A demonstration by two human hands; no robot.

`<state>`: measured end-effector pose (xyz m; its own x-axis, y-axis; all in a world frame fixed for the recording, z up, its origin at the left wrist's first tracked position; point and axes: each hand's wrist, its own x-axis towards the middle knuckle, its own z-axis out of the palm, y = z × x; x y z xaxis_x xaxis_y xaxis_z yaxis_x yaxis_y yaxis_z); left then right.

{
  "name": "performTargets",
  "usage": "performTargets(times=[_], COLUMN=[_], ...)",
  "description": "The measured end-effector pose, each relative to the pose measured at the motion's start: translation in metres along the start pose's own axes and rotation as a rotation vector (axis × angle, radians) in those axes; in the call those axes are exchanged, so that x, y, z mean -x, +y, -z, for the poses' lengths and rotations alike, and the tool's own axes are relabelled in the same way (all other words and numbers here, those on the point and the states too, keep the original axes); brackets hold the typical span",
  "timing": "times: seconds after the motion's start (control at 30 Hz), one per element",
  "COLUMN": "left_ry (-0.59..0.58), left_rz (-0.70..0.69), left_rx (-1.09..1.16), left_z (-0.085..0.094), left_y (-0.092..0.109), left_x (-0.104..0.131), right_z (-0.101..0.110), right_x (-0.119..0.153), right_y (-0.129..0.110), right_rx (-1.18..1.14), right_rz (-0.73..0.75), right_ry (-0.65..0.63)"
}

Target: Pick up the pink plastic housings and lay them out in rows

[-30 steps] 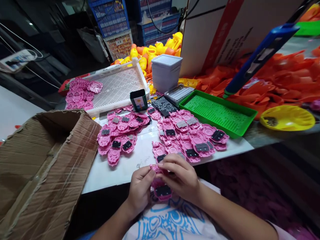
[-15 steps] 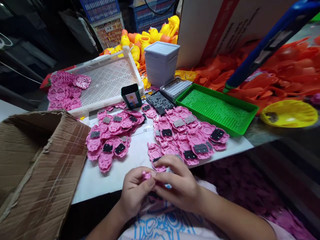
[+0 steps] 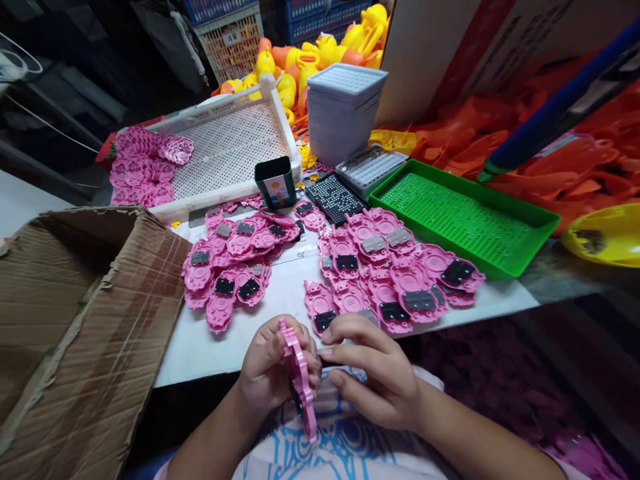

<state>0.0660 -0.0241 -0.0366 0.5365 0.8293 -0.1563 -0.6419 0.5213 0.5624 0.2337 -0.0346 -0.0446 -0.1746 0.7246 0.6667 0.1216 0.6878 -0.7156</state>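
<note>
Pink part [image 3: 301, 383] pinched edge-on in left fingers [image 3: 283, 353], right fingers [image 3: 336, 363] loosely spread beside, pink pieces [image 3: 383, 277] beyond.

Open brown cardboard box [image 3: 135, 287] on my left, blue crates [image 3: 325, 19] and a white crate [image 3: 237, 57] ahead of me, yellow-and-orange plastic pieces [image 3: 305, 63] heaped nearby, orange pieces [image 3: 465, 133] piled to my right.

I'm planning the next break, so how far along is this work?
Apparently done: pink plates with black or grey panels, in two groups. In the left hand: one upright pink plate, edge-on. Possibly remaining: pink pieces in the white tray; their stage is unclear.
</note>
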Motion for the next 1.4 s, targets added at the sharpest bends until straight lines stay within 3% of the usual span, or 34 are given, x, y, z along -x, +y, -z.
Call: performTargets(times=[0.13, 0.4, 0.6, 0.8, 0.97, 1.1, 1.23, 1.4], left_ry=[-0.019, 0.099, 0.116, 0.217, 0.172, 0.222, 0.276, 0.226], left_rz=[0.095, 0.153, 0.077, -0.045, -0.003, 0.053, -0.078, -0.225], left_rx=[-0.021, -0.244, -0.341, -0.368, -0.432, -0.450, -0.525, -0.487], left_z=[-0.001, -0.010, -0.004, -0.004, -0.003, -0.002, -0.005, -0.013], left_y=[0.000, 0.005, 0.004, 0.002, 0.014, 0.030, 0.039, 0.035], left_x=[0.000, -0.008, -0.014, -0.019, -0.018, -0.021, -0.029, -0.039], right_z=[0.002, 0.010, 0.015, 0.009, 0.009, 0.014, 0.018, 0.016], right_x=[-0.002, -0.004, -0.010, -0.014, -0.015, -0.018, -0.018, -0.020], right_y=[0.001, 0.007, 0.007, 0.007, 0.009, 0.010, 0.013, 0.014], right_rx=[0.002, -0.002, -0.029, 0.037, 0.010, 0.015, 0.049, 0.048], right_rz=[0.026, 0.012, 0.053, 0.093, 0.077, 0.066, 0.056, 0.033], right_ry=[-0.040, -0.013, 0.005, 0.011, -0.013, -0.015, -0.007, -0.008])
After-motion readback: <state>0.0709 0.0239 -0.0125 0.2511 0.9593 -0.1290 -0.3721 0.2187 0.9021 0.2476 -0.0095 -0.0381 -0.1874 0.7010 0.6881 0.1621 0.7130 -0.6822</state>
